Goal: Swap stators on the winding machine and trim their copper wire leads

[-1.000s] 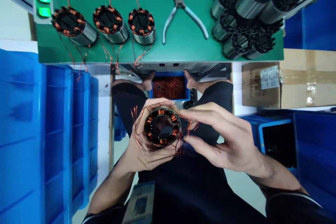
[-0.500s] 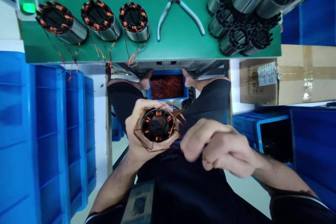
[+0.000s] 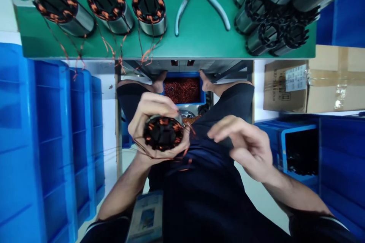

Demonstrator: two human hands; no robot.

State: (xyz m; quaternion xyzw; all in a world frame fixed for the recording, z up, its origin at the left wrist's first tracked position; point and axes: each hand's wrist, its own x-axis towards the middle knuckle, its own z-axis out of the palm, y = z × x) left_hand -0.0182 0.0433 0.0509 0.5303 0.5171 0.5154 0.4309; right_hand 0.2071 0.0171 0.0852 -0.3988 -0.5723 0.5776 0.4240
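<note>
My left hand (image 3: 155,102) is wrapped round a motor stator (image 3: 163,133), held above my lap with its black slotted end and copper windings facing up. Loose copper wires (image 3: 186,155) trail from the stator on both sides of the hand. To the right, my right hand (image 3: 248,144) hangs in the air apart from the stator, fingers bent and spread, with nothing visible in it. Three wound stators (image 3: 149,7) stand in a row at the left of the green bench (image 3: 199,47), their wire ends hanging over its front edge.
Side cutters (image 3: 202,0) lie with handles apart on the bench. Several stators without visible copper (image 3: 264,38) are piled at its right. Below is a blue bin of copper scraps (image 3: 182,102). Blue crates (image 3: 54,140) stand left; a cardboard box (image 3: 327,79) and another blue bin (image 3: 273,133) stand right.
My right hand has gone from closed fingers to spread ones and shifted slightly. My left hand has moved a little left and up with the stator. The whole view has tilted slightly downward.
</note>
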